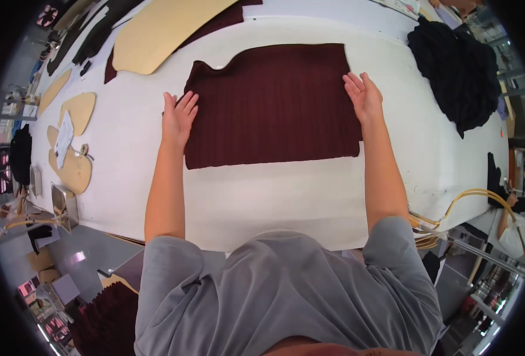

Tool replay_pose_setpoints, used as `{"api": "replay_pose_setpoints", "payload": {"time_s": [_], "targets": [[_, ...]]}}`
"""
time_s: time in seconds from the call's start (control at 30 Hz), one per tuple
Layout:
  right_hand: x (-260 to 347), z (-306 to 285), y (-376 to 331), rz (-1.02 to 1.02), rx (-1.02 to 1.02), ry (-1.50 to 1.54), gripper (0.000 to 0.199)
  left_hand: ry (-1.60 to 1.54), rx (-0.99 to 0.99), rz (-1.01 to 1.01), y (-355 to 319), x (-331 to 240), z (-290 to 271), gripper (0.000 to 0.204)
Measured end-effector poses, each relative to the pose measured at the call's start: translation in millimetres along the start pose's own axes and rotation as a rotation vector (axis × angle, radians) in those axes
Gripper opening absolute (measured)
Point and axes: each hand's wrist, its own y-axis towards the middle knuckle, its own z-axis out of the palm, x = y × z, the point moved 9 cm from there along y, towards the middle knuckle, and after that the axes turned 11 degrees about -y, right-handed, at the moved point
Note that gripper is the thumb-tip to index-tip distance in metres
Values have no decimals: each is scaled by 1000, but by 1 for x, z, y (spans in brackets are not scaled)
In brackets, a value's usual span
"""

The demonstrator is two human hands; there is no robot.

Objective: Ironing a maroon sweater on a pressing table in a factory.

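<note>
A dark maroon ribbed knit panel (274,110) lies flat on the white table (262,202) in front of me. Its lower edge runs nearly straight, and its upper edge dips near the left corner. At the panel's left edge is my left hand (179,115), fingers stretched out, palm turned inward. My right hand (364,98) is at the opposite edge, its fingers also extended and apart. Neither hand grips the fabric; whether the fingertips touch it I cannot tell.
Beyond the panel to the left, a large tan pattern board (167,35) rests on more maroon fabric. Smaller tan templates (72,169) lie at the left. A dark fabric heap (455,71) sits at the far right. Yellowish hoses (476,193) curve beside the table's right edge.
</note>
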Motion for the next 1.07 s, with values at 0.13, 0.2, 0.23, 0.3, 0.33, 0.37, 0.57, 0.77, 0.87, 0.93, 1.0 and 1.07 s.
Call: {"api": "replay_pose_setpoints", "payload": {"time_s": [0.13, 0.2, 0.23, 0.3, 0.33, 0.37, 0.57, 0.77, 0.87, 0.93, 1.0, 1.07], "targets": [[-13, -90, -25, -49, -170, -1202, 36, 1597, -183, 159, -33, -20, -88, 46], [-42, -121, -46, 72, -98, -1362, 39, 1588, -303, 332, -49, -21, -125, 41], [-56, -137, -56, 174, -72, -1371, 38, 1569, -306, 299, -50, -18, -138, 40], [-60, -144, -64, 162, -78, -1336, 37, 1526, -282, 238, -44, -19, -145, 40], [-61, -142, -65, 145, -74, -1302, 37, 1481, -267, 182, -41, -18, -147, 40], [-62, -140, -67, 127, -69, -1266, 36, 1434, -252, 129, -38, -17, -150, 40], [-82, -157, -77, -22, -147, -1310, 31, 1095, -497, 127, -61, -17, -206, 40], [-85, -177, -71, 321, -227, -1074, 44, 1593, -206, 322, -56, -5, -149, 32], [-89, -174, -65, 386, -231, -997, 47, 1303, -381, 314, -67, -7, -154, 30], [-83, -171, -65, 390, -302, -930, 46, 957, -497, 89, -65, 0, -171, 28], [-91, -159, -64, 407, -251, -823, 45, 748, -468, -66, -58, 13, -180, 30], [-100, -149, -64, 410, -212, -717, 45, 532, -420, -224, -51, 29, -185, 33]]}}
